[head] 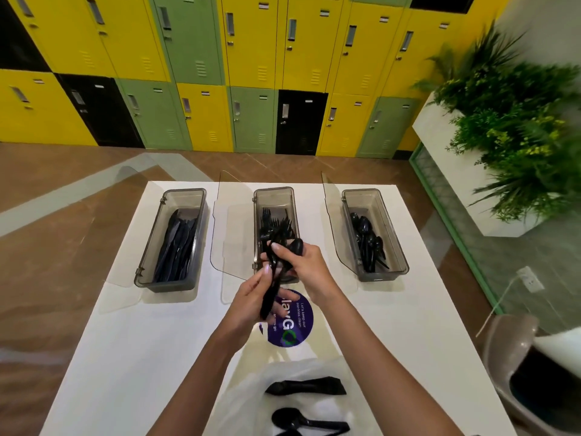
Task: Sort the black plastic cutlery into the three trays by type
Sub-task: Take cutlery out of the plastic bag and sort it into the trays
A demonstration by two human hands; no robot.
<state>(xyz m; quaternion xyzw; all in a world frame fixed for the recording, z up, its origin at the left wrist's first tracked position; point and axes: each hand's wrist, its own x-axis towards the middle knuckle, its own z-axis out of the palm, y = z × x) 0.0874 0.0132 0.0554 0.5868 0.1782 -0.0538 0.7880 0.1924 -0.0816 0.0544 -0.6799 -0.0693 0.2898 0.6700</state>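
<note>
At the white table's [125, 341] near edge, a thin white plastic bag [242, 394] holds loose black plastic spoons [292, 418]. Your left hand [251, 300] and right hand [306, 262] both grasp a black plastic cutlery bundle [272, 287], lengthwise near-to-far, before the middle smoky plastic tray [273, 191]. The right smoky tray [385, 275], holding spoons, lies nearer your right hand.

White table [125, 357] carrying three smoky trays, a sticker and a bag.
Toward the far edge, well apart, stand the left tray [150, 243] at 11 o'clock holding knives [177, 243], the middle tray [273, 196] at 12 o'clock holding forks [276, 221], and the right tray [393, 240] at 1 o'clock holding spoons [367, 237], each with a clear lid open at its left. A round purple sticker [298, 319] lies near the centre. At 6 o'clock a thin white plastic bag [251, 391] lies with black cutlery [306, 387].
</note>
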